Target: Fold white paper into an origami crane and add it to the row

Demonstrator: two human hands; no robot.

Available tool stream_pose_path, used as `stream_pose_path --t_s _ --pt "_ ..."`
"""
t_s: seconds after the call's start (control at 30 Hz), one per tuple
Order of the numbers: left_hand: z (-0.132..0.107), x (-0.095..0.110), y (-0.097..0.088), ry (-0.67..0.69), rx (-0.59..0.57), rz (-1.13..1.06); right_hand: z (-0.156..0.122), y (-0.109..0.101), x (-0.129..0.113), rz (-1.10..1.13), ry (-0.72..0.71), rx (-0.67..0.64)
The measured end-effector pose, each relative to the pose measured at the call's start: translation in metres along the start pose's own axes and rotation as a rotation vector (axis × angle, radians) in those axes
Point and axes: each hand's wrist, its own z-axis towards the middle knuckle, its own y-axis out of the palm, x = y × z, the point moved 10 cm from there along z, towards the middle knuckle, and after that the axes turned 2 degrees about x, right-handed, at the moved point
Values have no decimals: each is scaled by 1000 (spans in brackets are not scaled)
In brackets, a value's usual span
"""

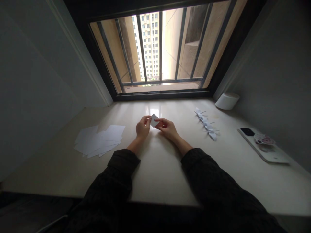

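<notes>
A small folded piece of white paper (154, 120), diamond-shaped from here, is held up between my two hands near the middle of the white surface. My left hand (143, 127) pinches its left corner between thumb and fingers. On the opposite side, my right hand (167, 127) grips the right edge, thumb lying over the front. Off to the left lies a loose, overlapping pile of white paper sheets (98, 140). To the right, several folded paper cranes (205, 123) stand in a slanting row.
A phone (263, 145) with a round grip on its back lies at the right. Behind it, a white cylindrical object (227, 101) stands by the wall. A dark-framed window (160, 95) with bars bounds the far side. The white surface's front edge (165, 204) runs below my forearms.
</notes>
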Motion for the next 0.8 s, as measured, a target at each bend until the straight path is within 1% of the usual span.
stream_pose_path --t_s 0.17,0.3,0.4,0.53,0.63,0.8 --pt "2 -5 2 -37 -11 -102 0 1 0 6 16 -10" --pt "2 -13 4 -90 -3 -244 0 -4 -2 5 11 19" --pt "4 -15 7 -102 -12 -333 0 -6 3 -3 72 38" --pt "6 -12 10 -83 -54 -432 1 -13 7 75 132 95" --pt "7 -9 12 -57 -90 -451 2 -19 11 143 153 149" --pt "6 -5 17 -22 -134 -476 2 -19 11 201 154 150"
